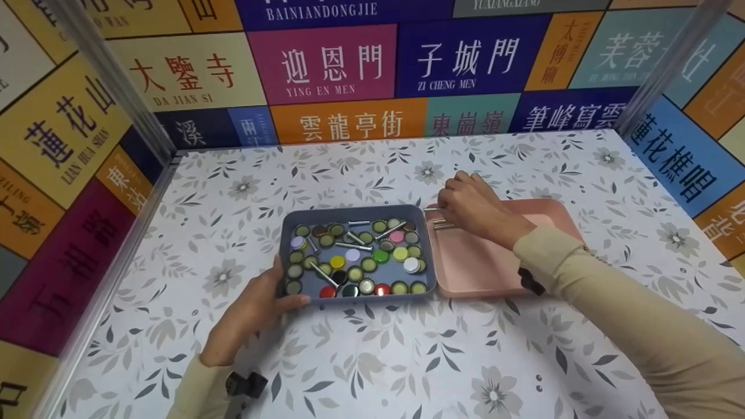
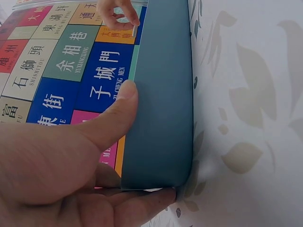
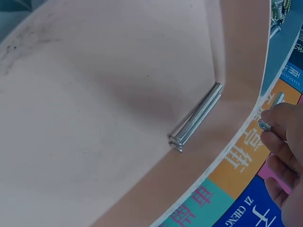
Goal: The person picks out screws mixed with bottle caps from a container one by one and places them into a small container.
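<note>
Evidently, the floral tabletop [image 1: 372, 349] is occupied by a pink tray [image 1: 495, 265] and, just left of it, a blue-grey tray [image 2: 163, 94]. The latter's near left corner is gripped by the left hand [image 1: 262, 299]. Above the pink tray's far left corner, a held screw [image 3: 265, 125] is pinched by the right hand [image 1: 474, 209]. Loose screws [image 3: 196, 116] are contained in both trays; colourful bottle caps [image 1: 380, 255] are scattered across the blue-grey one.
</note>
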`<state>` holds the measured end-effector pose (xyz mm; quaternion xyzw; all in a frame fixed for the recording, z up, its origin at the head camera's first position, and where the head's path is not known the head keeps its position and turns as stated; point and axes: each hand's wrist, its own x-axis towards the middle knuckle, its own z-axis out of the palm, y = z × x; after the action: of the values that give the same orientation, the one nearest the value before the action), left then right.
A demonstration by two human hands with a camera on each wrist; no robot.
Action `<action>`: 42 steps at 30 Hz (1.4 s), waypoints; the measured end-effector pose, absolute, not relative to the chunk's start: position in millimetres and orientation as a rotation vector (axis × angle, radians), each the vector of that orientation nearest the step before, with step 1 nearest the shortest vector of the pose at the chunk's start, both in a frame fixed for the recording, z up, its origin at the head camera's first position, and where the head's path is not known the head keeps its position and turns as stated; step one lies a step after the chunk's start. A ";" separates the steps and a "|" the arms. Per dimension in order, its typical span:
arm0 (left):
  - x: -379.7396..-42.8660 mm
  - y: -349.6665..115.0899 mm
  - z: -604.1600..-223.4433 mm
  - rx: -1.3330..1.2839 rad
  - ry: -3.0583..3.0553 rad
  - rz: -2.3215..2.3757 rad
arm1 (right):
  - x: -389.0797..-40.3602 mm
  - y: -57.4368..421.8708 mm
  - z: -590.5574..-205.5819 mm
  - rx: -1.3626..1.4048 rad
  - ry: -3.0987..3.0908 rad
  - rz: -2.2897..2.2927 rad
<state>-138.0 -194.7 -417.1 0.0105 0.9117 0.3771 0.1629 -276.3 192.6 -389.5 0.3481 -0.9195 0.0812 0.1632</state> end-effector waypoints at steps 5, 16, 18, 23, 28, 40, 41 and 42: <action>-138.5 -195.0 -417.4 0.013 2.592 1.059 | -276.7 200.5 -393.7 0.970 -2.652 0.181; -138.9 -193.7 -415.1 0.043 2.611 1.055 | -274.9 215.5 -400.6 0.946 -2.721 0.172; -138.6 -193.9 -414.6 0.053 2.616 1.054 | -274.1 217.5 -400.0 0.940 -2.750 0.156; -137.2 -194.8 -415.7 0.065 2.624 1.077 | -273.8 219.8 -401.5 0.948 -2.792 0.128; -135.8 -194.7 -416.0 0.053 2.620 1.075 | -272.9 223.1 -406.9 0.943 -2.812 0.101; -136.9 -194.6 -416.2 0.056 2.621 1.088 | -272.0 230.7 -410.0 0.901 -2.875 0.124; -136.8 -194.7 -416.5 0.057 2.620 1.087 | -271.9 231.0 -410.9 0.896 -2.880 0.126; -136.8 -194.7 -416.6 0.058 2.617 1.089 | -271.8 231.3 -411.7 0.896 -2.879 0.121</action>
<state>-136.8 -194.7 -416.6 0.0201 0.9123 0.3795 0.1526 -271.8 231.3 -411.7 0.2963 -0.9522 0.0399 0.0621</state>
